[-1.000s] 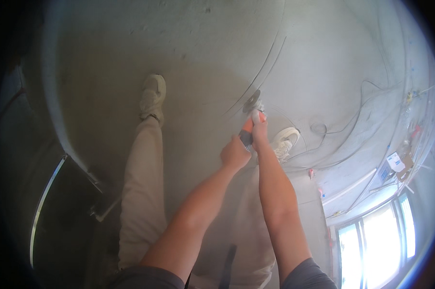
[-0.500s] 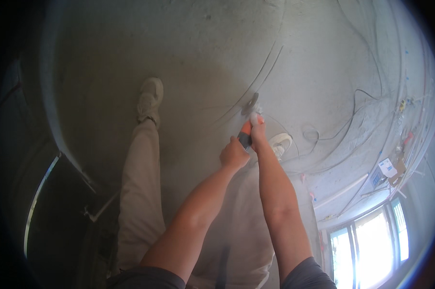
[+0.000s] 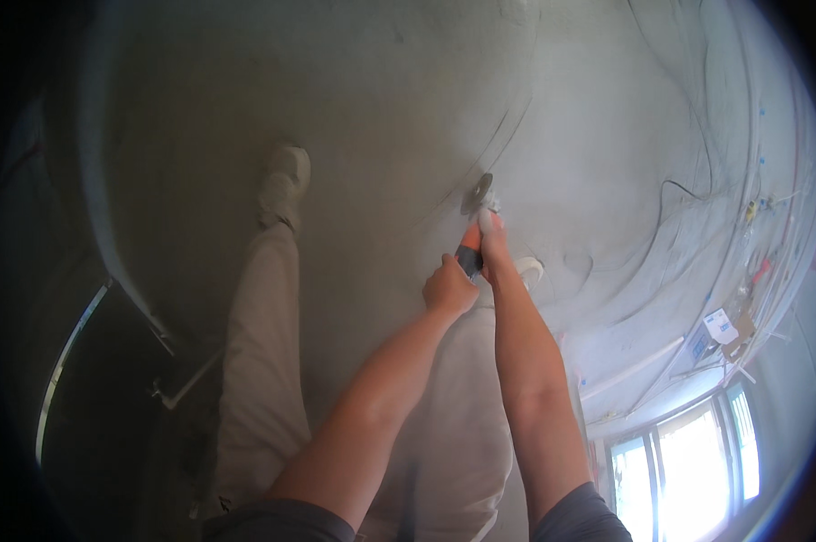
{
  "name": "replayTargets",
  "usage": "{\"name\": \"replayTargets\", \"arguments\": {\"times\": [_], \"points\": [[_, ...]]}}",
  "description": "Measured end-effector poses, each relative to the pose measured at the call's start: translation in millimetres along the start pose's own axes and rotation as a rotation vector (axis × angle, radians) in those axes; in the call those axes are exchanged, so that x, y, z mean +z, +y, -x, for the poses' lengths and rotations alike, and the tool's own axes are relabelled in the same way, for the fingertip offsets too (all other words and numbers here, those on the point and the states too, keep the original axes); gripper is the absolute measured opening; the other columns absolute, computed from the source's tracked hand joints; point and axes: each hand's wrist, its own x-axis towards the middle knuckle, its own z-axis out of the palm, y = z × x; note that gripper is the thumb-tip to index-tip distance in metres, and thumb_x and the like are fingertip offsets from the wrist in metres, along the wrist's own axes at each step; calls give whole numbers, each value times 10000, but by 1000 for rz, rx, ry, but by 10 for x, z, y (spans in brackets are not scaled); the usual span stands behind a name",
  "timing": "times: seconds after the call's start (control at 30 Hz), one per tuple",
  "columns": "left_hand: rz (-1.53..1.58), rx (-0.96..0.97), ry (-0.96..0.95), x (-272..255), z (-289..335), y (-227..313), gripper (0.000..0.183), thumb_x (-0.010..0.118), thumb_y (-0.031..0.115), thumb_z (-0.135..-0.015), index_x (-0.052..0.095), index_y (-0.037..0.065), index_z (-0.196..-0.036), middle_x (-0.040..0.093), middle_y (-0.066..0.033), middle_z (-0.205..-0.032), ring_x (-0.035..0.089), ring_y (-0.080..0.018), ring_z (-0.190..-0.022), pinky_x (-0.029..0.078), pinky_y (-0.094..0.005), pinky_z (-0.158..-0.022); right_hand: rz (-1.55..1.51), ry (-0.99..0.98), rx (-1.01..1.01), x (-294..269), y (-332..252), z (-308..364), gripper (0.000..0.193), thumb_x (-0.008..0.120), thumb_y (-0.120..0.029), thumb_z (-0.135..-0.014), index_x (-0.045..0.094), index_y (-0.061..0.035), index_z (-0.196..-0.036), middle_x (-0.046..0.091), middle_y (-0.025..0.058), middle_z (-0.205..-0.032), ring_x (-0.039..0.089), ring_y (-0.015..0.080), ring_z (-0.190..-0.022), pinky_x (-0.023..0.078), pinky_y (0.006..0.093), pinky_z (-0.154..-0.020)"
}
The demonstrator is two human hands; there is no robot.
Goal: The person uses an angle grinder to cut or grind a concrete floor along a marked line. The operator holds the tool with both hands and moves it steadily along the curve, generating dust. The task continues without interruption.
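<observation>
My left hand (image 3: 450, 287) is wrapped round the rear of an angle grinder (image 3: 468, 259) with an orange and dark grey body. Farther forward, my right hand (image 3: 493, 246) grips the same tool near its head. The round disc (image 3: 478, 193) stands on edge at the grey concrete floor (image 3: 363, 108); dust blurs whether it touches. Two thin, nearly parallel cut lines (image 3: 501, 135) run across the floor up to the disc. My fingers partly cover the grinder's body.
Haze hangs over the floor. My shoes (image 3: 284, 185) stand on either side of the grinder, the right one close to my right wrist. A dark cable (image 3: 658, 210) loops at the right. Farther right lie a cardboard box (image 3: 740, 336), a long white pipe (image 3: 634, 369) and windows (image 3: 693, 461).
The grinder and both hands have shifted slightly right in the picture. Dust has thickened, so the cut lines and the cable look fainter. Both hands keep their grip.
</observation>
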Motion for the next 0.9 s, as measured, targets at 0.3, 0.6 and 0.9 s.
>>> {"name": "replayTargets", "arguments": {"times": [0.3, 0.6, 0.9], "points": [[-8, -14, -29, 44, -21, 11, 554, 706, 154, -849, 523, -18, -1343, 727, -267, -1231, 710, -450, -1170, 567, -534, -975, 28, 116, 33, -26, 36, -58, 334, 681, -343, -1028, 647, -51, -1187, 657, 46, -1033, 627, 188, -897, 550, 394, -780], [-11, 7, -19, 69, -93, 55, 562, 714, 177, -855, 525, -21, -1345, 720, -276, -1239, 706, -459, -1166, 564, -543, -973, 38, 65, -66, -65, 28, -125, 342, 666, -352, -1029, 653, -55, -1198, 654, 49, -1055, 625, 186, -957, 539, 383, -831], [17, 41, 24, 50, -82, 192, 531, 725, 181, -856, 541, -24, -1310, 734, -282, -1195, 714, -463, -1143, 565, -544, -951, 38, 76, 23, -63, -222, -95, 369, 669, -393, -1040, 661, -66, -1211, 644, 26, -1004, 614, 172, -927, 539, 389, -810]]}}
